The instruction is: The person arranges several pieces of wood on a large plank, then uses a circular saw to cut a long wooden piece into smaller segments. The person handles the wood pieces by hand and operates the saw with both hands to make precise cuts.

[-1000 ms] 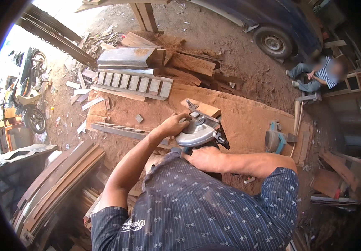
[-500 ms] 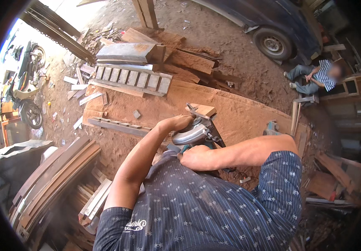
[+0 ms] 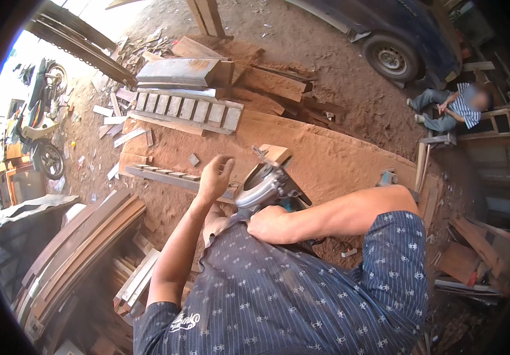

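A circular saw (image 3: 259, 195) with a grey metal blade guard and a dark base plate stands tilted in front of my body. My right hand (image 3: 268, 223) is wrapped round its rear handle, which is mostly hidden under the fingers. Just beyond the saw, a small block of light wood (image 3: 277, 154) lies by the front of the base plate. My left hand (image 3: 216, 177) is raised to the left of the saw, apart from it, with nothing in it and the fingers loosely extended.
Sawdust covers the board (image 3: 337, 157) under the saw. A slatted wooden piece (image 3: 187, 112) and a notched strip (image 3: 166, 179) lie to the left. Planks (image 3: 83, 248) are stacked at the near left. A teal tool (image 3: 388, 177) rests at right; a seated person (image 3: 453, 106) is beyond.
My left hand has come off the front of the saw and moved left. The saw has shifted slightly left and nearer, with my right hand still on it.
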A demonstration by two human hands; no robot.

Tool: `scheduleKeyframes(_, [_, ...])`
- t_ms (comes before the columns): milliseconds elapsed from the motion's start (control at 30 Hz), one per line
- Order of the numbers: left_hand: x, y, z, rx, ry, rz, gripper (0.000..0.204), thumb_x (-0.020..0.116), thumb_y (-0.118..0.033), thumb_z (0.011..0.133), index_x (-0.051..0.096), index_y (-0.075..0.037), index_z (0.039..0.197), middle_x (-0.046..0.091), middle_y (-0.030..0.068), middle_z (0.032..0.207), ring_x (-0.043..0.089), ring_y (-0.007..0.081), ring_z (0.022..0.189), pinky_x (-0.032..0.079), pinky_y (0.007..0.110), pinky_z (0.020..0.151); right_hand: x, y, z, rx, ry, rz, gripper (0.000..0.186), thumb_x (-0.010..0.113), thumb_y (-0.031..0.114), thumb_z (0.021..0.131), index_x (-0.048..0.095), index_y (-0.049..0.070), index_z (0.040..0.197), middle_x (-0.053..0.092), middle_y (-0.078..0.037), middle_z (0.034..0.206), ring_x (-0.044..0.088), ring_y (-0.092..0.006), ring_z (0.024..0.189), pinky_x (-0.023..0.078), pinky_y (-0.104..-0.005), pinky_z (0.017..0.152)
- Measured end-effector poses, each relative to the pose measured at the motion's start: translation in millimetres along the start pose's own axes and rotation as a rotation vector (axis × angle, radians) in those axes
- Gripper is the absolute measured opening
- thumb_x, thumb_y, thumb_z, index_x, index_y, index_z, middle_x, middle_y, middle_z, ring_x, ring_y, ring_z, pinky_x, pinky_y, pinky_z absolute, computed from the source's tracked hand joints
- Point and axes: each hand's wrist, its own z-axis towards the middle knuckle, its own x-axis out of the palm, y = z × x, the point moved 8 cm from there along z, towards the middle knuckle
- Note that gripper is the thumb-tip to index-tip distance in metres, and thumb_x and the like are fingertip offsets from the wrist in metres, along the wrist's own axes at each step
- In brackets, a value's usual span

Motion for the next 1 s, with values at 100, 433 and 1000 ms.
scheduleKeyframes(100, [39.7,-15.2,-0.2,-0.056,0.394,0.153,0.033,0.056,-0.026,0.097,0.069,-0.004,0.119,0.072,0.0232,0.106,0.07,0.0346,0.103,0.053,0.042,0.088,-5.1,12.3,2.0,0.01,0.069,-0.05,0.021,0.063,0.009,0.087,0.079,0.003,0.099,0.076,-0.017,0.102,0.075,-0.0309,0.095,0.062,-0.0436,0.073])
scheduleKeyframes(433, [79.1,-27.4,4.4,0.217,0.681,0.587,0.042,0.045,-0.026,0.095,0.06,-0.011,0.132,0.071,0.0268,0.104,0.067,0.043,0.1,0.052,0.053,0.089,-4.9,19.4,11.9,0.006,0.159,-0.084,0.025,0.065,0.014,0.09,0.078,0.008,0.11,0.075,-0.013,0.114,0.073,-0.0298,0.104,0.061,-0.0442,0.079])
scheduleKeyframes(1000, [76.4,-6.1,6.4,0.066,0.661,0.337,0.034,0.054,-0.021,0.092,0.069,-0.007,0.119,0.072,0.0184,0.099,0.069,0.0312,0.091,0.053,0.042,0.082,3.2,35.0,8.8,-0.076,0.203,-0.132,0.024,0.064,0.011,0.089,0.078,0.007,0.108,0.075,-0.013,0.114,0.074,-0.0294,0.101,0.063,-0.0446,0.074])
